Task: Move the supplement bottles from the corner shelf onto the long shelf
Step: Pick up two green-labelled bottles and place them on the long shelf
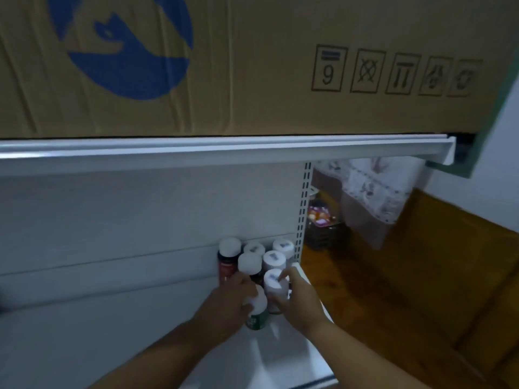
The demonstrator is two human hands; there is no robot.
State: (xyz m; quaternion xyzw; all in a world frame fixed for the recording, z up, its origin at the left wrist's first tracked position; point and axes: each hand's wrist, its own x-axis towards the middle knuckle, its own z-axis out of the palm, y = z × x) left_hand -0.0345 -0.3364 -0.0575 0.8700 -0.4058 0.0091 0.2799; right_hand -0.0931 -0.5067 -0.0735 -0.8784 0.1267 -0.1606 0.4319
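Several white-capped supplement bottles stand clustered at the right end of a white shelf (84,332), against its back panel. My left hand (227,301) wraps a green-labelled bottle (257,310) at the front of the group. My right hand (297,299) grips a bottle with a blue-marked cap (273,282) beside it, fingers around its side. Behind them stand a red-labelled bottle (229,258) and others with printed caps (283,247). The lower parts of most bottles are hidden by my hands.
A white upper shelf (224,153) hangs overhead with a large cardboard box (252,66) on it. A slotted upright post (302,209) marks the shelf's right end. Beyond lie a wooden floor (393,290), a dark basket (323,228) and a hanging cloth (373,192).
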